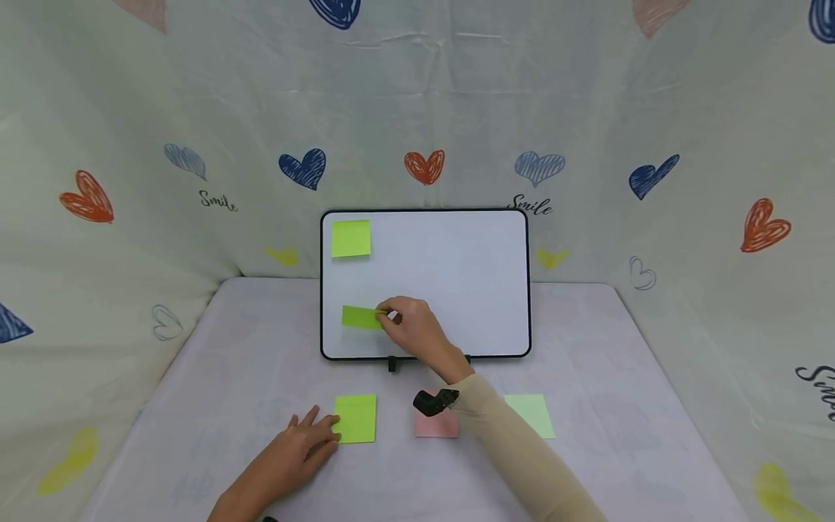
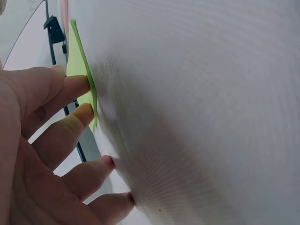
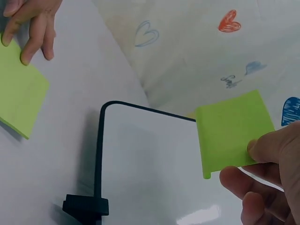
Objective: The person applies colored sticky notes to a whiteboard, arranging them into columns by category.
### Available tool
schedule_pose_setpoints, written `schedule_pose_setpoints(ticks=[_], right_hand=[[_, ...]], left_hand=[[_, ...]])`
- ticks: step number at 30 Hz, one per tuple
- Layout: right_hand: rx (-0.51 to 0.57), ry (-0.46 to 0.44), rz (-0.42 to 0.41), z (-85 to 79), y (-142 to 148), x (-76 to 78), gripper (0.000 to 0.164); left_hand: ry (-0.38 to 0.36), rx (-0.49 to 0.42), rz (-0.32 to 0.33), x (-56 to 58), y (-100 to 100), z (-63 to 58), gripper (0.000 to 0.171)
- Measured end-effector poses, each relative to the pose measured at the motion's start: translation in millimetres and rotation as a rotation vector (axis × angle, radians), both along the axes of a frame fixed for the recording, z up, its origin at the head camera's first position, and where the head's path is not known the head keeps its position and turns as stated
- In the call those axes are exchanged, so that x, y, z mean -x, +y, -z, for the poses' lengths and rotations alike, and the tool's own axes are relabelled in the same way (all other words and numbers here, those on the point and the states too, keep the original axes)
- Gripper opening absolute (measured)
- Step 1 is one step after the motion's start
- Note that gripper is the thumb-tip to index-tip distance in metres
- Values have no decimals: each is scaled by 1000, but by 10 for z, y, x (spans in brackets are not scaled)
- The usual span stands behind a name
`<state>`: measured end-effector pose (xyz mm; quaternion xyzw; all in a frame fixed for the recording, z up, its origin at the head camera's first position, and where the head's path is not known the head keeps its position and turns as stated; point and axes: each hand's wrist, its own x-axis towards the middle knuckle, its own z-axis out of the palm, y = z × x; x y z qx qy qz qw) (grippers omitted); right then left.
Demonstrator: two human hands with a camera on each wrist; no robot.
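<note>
My right hand (image 1: 415,330) pinches one green sticky note (image 3: 234,133) by its edge, thumb on top, in front of the lower left of a whiteboard (image 1: 443,283). One long edge of that note curls over in the right wrist view. On the table, my left hand (image 1: 296,449) lies with its fingers spread, fingertips touching the left edge of a green sticky note pad (image 1: 356,419). The left wrist view shows two fingertips on the pad (image 2: 77,61) and the others down on the cloth. Another green note (image 1: 351,238) is stuck at the whiteboard's upper left corner.
A pink sticky note pad (image 1: 435,425) lies right of the green one, partly hidden by the right wrist's camera. Farther right is a pale green pad (image 1: 531,415), partly behind the forearm. The whiteboard leans upright on black feet (image 1: 392,364) before a heart-printed curtain (image 1: 424,109).
</note>
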<state>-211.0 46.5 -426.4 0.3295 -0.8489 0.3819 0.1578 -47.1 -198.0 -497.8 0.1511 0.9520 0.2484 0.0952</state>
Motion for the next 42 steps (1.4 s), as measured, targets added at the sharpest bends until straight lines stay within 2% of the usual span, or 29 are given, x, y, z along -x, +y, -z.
schedule_pose_setpoints(ticks=[7,14,20,28,37,42], right_hand=[[-51,20,11,-80,-24,146,11],[-85,42,10,-192,-76,312,12],[-121,72,11,-297,-141,459,13],[-177,72,28,-438,-211,623,15],[-195,130,44,-484,-284,748,16],[-201,127,57,-472,-321,767,16]], left_hand=[[3,-5,14,-10,-22,6,12],[-31,20,32,-8,-33,-21,26],[-62,-5,45,8,-61,-32,28],[-108,4,21,42,-39,-24,28],[-120,4,5,59,-22,-13,28],[-88,-9,29,47,-46,0,27]])
